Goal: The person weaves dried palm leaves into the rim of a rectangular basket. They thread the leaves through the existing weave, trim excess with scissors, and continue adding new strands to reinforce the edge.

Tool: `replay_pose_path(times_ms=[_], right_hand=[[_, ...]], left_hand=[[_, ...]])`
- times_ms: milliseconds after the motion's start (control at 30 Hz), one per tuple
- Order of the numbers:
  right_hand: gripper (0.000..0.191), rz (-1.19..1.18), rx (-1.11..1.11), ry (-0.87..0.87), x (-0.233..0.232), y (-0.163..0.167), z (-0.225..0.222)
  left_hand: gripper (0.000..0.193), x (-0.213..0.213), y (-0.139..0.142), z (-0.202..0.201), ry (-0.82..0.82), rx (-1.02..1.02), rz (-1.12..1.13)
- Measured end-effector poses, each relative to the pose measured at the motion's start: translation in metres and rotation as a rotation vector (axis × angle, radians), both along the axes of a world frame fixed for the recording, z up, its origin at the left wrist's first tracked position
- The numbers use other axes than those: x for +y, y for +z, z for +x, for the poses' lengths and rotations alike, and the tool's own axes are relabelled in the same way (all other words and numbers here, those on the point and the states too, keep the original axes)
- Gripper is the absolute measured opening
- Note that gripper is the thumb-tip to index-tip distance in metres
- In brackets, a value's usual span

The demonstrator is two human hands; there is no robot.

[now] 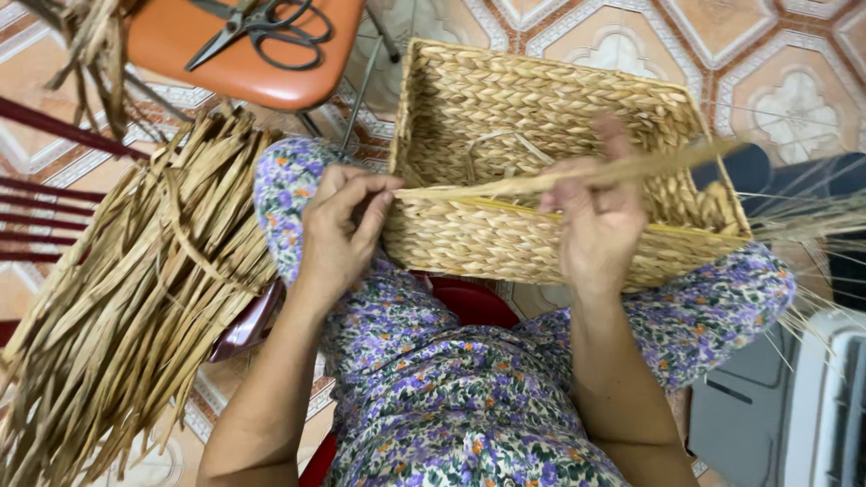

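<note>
Head view: the woven basket (550, 153) rests on the lap at centre, its walls look fully plaited, only the near rim seems unfinished. The left hand (341, 225) pinches one end of a straw strand (559, 179) at 9 o'clock; the right hand (595, 221) grips it along the rim. Loose straw bundle (135, 298) at 8 o'clock, scissors (262, 27) on an orange stool (207, 63) at 11. No packages or labels show

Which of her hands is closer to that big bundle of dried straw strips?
Left. The left hand pinches a strand at the woven basket's near-left corner, just beside the bundle of dried strips. The right hand grips the basket's near rim farther right, well away from the bundle.
</note>
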State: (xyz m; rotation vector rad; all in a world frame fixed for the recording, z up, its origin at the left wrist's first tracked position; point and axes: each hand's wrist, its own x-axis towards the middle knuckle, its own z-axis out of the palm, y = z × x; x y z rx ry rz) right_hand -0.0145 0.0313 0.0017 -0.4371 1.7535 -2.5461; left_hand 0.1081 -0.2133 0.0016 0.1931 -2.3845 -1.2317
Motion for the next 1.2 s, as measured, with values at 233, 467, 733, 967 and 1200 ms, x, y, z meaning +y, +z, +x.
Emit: replay_pose_path(times_ms=[233, 467, 733, 967, 1200], right_hand=[[0.095, 0.221, -0.01, -0.254, -0.041, 0.022, -0.053], [0.052, 0.643, 0.424, -0.015, -0.037, -0.006, -0.093], [0.02, 0.811, 0.683, 0.114, -0.034, 0.028, -0.088], [0.031, 0.483, 0.306, 0.381, -0.064, 0.006, -0.068], [0.03, 0.434, 0.117, 0.335, -0.089, -0.009, -0.061]], left_hand=[[0.016, 0.0, 0.006, -0.002, -0.028, -0.124, 0.178], [0.015, -0.004, 0.005, -0.001, -0.074, -0.122, 0.204], [0.017, -0.007, 0.005, -0.006, -0.1, -0.205, 0.211], [0.017, -0.003, 0.006, -0.01, -0.081, -0.216, 0.161], [0.022, 0.001, 0.015, -0.011, -0.06, -0.296, -0.061]])
